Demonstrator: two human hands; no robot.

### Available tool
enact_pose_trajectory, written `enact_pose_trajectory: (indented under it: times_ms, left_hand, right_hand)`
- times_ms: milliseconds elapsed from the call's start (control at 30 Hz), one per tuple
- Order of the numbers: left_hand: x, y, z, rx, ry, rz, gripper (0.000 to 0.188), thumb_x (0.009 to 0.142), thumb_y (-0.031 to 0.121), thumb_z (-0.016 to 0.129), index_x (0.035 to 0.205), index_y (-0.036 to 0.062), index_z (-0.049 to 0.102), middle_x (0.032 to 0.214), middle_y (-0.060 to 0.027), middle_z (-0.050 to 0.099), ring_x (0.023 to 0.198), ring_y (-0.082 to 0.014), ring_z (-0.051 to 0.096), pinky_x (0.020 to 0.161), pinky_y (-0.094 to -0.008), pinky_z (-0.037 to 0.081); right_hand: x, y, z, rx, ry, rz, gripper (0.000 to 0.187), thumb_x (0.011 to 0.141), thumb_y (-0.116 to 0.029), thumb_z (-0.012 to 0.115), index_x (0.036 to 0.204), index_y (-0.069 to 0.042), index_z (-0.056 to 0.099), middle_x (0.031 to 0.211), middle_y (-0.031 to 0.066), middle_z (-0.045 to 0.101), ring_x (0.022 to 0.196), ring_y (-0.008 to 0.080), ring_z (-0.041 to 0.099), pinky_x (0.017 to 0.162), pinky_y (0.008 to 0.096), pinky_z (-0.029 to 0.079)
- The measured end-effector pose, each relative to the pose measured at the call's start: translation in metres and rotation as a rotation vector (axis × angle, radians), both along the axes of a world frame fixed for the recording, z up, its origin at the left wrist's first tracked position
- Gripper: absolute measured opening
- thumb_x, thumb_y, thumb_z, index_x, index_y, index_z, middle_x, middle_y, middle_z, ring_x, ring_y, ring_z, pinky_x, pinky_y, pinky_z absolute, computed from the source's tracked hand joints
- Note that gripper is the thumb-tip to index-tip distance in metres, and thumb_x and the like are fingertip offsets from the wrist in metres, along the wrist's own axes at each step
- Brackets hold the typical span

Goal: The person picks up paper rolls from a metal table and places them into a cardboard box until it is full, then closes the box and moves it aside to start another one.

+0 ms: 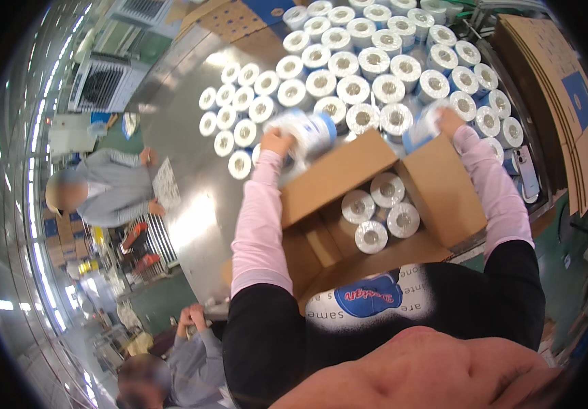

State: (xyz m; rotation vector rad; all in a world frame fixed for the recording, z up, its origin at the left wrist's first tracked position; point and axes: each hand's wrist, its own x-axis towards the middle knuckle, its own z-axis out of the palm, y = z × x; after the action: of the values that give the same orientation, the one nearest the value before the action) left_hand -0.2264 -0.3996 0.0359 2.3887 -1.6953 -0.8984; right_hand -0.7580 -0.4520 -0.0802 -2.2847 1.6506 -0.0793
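Note:
My left hand (277,142) is closed around a plastic-wrapped white roll with a blue band (310,131), tipped on its side just beyond the carton's left flap. At the far right flap, my right hand (450,123) grips another wrapped roll (421,127), tilted, its blue edge facing down and left. Between my forearms stands an open cardboard carton (345,172), flaps spread. Several upright wrapped rolls (370,236) stand together in its right part. Beyond the carton, many more such rolls (353,88) stand on end in close rows, their round cores facing up.
A steel table (188,235) carries the rolls. A phone (527,176) lies at its right edge, near flattened cardboard sheets (554,102). One person (113,184) stands across at the left with a sheet (166,184); another person (195,361) is at the lower left.

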Motion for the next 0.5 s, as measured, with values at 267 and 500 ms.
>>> enact_pose_trajectory:
  times_ms: [267, 500]
  left_hand:
    - [0.080, 0.255, 0.149, -0.132, 1.314, 0.276, 0.040, 0.078, 0.013, 0.071, 0.115, 0.0027, 0.060, 0.108, -0.0097, 0.065, 0.096, -0.0173, 0.063, 0.083, -0.0303, 0.052]
    - [0.008, 0.324, 0.168, -0.121, -0.025, -0.519, 0.033, 0.059, 0.012, 0.071, 0.091, 0.0063, 0.071, 0.095, -0.0186, 0.052, 0.098, -0.0369, 0.050, 0.088, -0.0421, 0.045]
  right_hand:
    - [0.156, 0.057, 0.227, 0.586, -1.138, 0.571, 0.037, 0.086, -0.009, 0.063, 0.122, -0.002, 0.055, 0.119, 0.0121, 0.059, 0.108, 0.0165, 0.058, 0.093, 0.0292, 0.046]
    - [0.345, 0.242, 0.163, 0.576, -0.170, 1.021, 0.033, 0.075, -0.014, 0.063, 0.108, -0.010, 0.063, 0.115, 0.0195, 0.058, 0.109, 0.0320, 0.055, 0.097, 0.0479, 0.039]
